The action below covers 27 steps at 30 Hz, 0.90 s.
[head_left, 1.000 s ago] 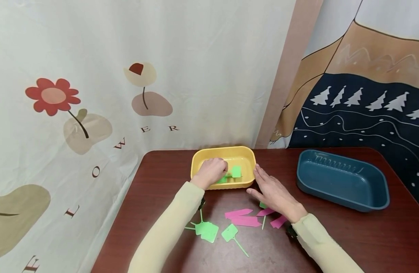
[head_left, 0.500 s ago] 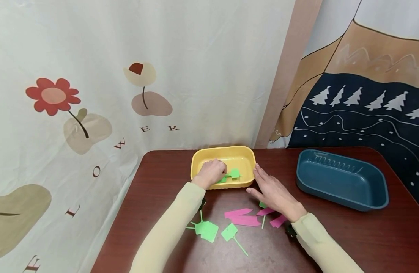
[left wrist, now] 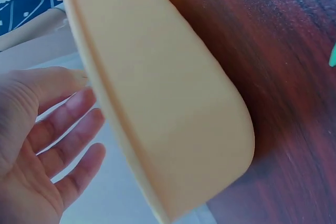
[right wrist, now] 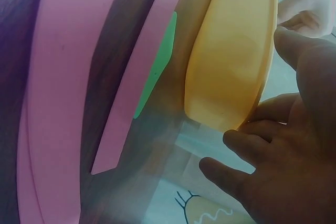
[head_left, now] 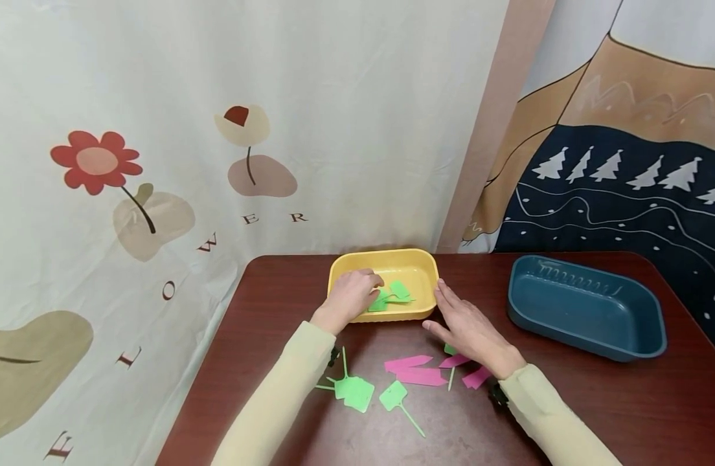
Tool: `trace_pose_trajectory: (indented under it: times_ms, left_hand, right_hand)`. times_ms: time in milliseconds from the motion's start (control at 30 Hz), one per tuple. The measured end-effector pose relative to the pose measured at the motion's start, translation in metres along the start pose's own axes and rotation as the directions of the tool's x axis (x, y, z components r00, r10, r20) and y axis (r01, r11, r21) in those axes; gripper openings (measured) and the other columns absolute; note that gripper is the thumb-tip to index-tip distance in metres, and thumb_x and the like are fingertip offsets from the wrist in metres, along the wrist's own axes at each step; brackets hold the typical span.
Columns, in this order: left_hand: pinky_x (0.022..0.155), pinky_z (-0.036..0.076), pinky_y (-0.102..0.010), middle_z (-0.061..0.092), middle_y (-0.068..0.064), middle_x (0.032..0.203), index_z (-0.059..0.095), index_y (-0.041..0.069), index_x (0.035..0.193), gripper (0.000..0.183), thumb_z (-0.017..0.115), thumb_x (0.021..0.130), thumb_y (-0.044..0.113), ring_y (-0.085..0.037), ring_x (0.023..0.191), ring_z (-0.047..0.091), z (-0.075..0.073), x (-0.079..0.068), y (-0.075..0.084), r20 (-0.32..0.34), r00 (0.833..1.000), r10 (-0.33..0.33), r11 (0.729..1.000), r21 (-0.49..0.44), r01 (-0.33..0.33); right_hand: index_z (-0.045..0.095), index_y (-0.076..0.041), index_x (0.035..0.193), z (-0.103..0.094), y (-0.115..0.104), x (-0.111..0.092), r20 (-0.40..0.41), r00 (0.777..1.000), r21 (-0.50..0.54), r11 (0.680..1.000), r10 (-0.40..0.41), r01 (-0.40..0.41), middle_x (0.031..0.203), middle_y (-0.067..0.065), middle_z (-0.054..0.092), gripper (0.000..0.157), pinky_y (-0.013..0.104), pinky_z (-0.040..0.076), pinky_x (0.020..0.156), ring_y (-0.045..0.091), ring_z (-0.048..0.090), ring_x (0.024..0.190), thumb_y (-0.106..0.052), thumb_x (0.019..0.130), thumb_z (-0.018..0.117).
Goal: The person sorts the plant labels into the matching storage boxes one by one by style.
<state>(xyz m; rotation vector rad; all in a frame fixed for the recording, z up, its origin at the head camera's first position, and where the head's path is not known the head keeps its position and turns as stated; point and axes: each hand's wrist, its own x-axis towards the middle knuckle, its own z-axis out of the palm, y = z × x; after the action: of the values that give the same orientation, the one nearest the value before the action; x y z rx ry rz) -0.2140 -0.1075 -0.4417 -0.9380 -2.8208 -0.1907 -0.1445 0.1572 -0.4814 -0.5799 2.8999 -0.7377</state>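
A yellow bin (head_left: 416, 266) stands at the far edge of the table with several green plant tags (head_left: 399, 289) lying inside. Over its left part is my left hand (head_left: 351, 294), its fingers loosely bent with nothing between them. The left wrist view shows that hand (left wrist: 58, 140) behind the bin's rim (left wrist: 107, 108). My right hand (head_left: 471, 329) lies along the bin's right end, fingers straight. In the right wrist view the right hand's fingertips (right wrist: 231, 137) are at the bin's wall (right wrist: 226, 61).
Loose green plant tags (head_left: 354, 393) lie on the table in front of the bin. Pink arrow-shaped tags (head_left: 420, 377) lie right of them, partly under my right forearm. A dark blue bin (head_left: 585, 336) stands at the right. A printed curtain (head_left: 357, 129) hangs behind the table.
My left hand has loosened from a fist and drawn slightly up and left. More green tags show in the yellow bin. The right hand stays in place.
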Motion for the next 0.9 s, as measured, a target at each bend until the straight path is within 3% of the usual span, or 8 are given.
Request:
trace_pose_trajectory:
  times_ms: [300,467,600,767,900]
  left_hand:
    - [0.077,0.056,-0.039,0.074,0.0,0.098,0.08,0.012,0.099,0.012,0.082,0.087,0.012,-0.022,0.09,0.07,-0.007,-0.026,0.0,-0.191,0.974,0.124,0.992,0.033,-0.12]
    - [0.075,0.055,-0.038,0.073,0.001,0.096,0.08,0.013,0.097,0.013,0.084,0.085,0.011,-0.021,0.091,0.069,-0.009,-0.041,0.005,-0.266,0.951,0.157,0.987,0.025,-0.156]
    - [0.081,0.056,-0.037,0.071,-0.001,0.105,0.078,0.013,0.1,0.015,0.083,0.086,0.013,-0.021,0.099,0.067,-0.009,-0.051,0.009,-0.317,0.932,0.176,0.982,-0.007,-0.187]
    - [0.09,0.055,-0.039,0.067,-0.005,0.117,0.076,0.013,0.105,0.021,0.082,0.086,0.019,-0.024,0.111,0.064,-0.008,-0.063,0.018,-0.357,0.904,0.234,0.963,-0.041,-0.266]
    - [0.098,0.052,-0.039,0.066,-0.005,0.121,0.075,0.013,0.111,0.028,0.083,0.086,0.022,-0.024,0.115,0.063,-0.004,-0.071,0.027,-0.33,0.896,0.297,0.94,-0.062,-0.334]
  right_hand:
    - [0.023,0.002,0.162,0.001,0.001,0.001,0.003,1.0,-0.003,1.0,0.004,-0.004,0.171,0.019,0.014,0.089,0.061,0.034,0.115,0.039,0.025,0.154,-0.047,0.101,0.065]
    - [0.025,0.004,0.161,0.001,0.001,0.0,-0.015,1.0,-0.009,1.0,-0.012,0.012,0.17,0.021,0.016,0.087,0.061,0.034,0.114,0.039,0.027,0.154,-0.045,0.101,0.066]
    - [0.026,0.004,0.161,0.001,0.001,0.0,-0.023,1.0,-0.01,1.0,-0.019,0.018,0.17,0.021,0.018,0.087,0.062,0.034,0.114,0.039,0.027,0.153,-0.044,0.101,0.066]
    - [0.026,0.004,0.161,0.001,0.002,0.001,-0.02,1.0,-0.01,1.0,-0.02,0.019,0.17,0.022,0.017,0.087,0.061,0.035,0.113,0.039,0.027,0.153,-0.044,0.101,0.066]
    - [0.027,0.005,0.16,0.001,0.002,0.002,-0.026,0.999,-0.007,1.0,-0.02,0.02,0.169,0.023,0.018,0.087,0.062,0.036,0.113,0.04,0.029,0.152,-0.043,0.101,0.067]
